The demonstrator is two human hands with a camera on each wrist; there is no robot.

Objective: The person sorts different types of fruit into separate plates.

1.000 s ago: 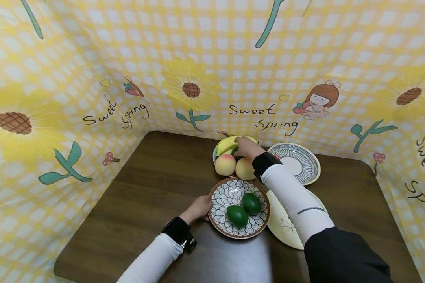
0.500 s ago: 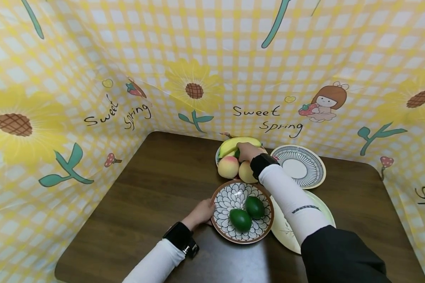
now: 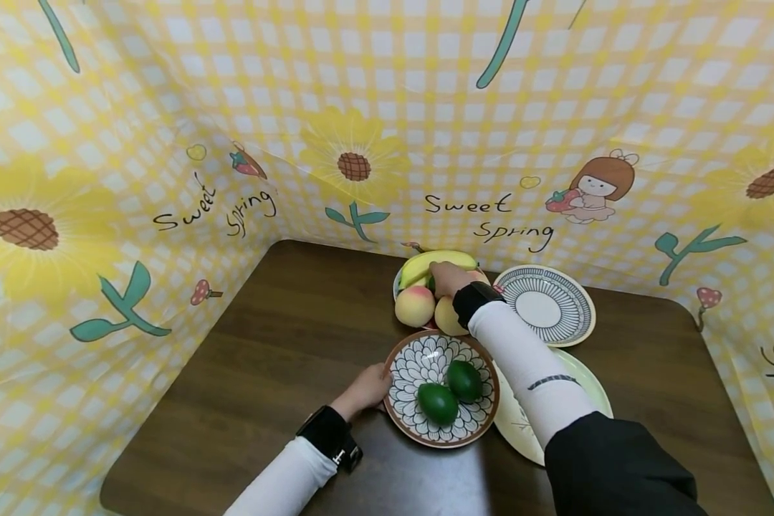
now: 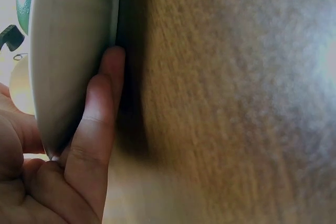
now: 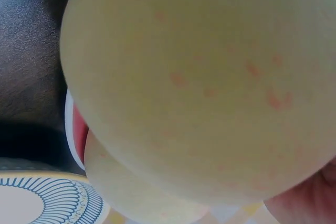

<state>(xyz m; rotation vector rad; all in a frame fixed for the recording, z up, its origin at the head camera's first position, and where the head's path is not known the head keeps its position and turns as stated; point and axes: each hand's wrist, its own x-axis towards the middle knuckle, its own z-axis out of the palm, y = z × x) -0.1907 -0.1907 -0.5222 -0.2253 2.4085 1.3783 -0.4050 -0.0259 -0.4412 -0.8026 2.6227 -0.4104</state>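
Observation:
My left hand [image 3: 366, 389] grips the left rim of a bowl with a brown edge and black petal pattern [image 3: 403, 358]. In the left wrist view its fingers [image 4: 92, 124] lie under the bowl's pale underside [image 4: 71, 51]. Two dark green avocados [image 3: 437, 403] sit inside. My right hand [image 3: 449, 278] reaches into a fruit bowl [image 3: 396, 287] at the back, fingers curled down at a green fruit [image 3: 431, 284], seemingly another avocado, mostly hidden. Around it lie bananas [image 3: 438, 261] and peaches [image 3: 415, 307]. A peach [image 5: 199, 77] fills most of the right wrist view.
A white plate with a dark lined border [image 3: 535, 307] stands back right on the brown wooden table [image 3: 251, 358]. Partly under my right forearm is a pale green plate [image 3: 519, 430]. Yellow checked cloth [image 3: 387, 143] hangs behind and at both sides.
My right hand has gone lower among the fruit, its fingers closing at the green fruit. My left hand keeps its hold on the patterned bowl. The head view has shifted slightly.

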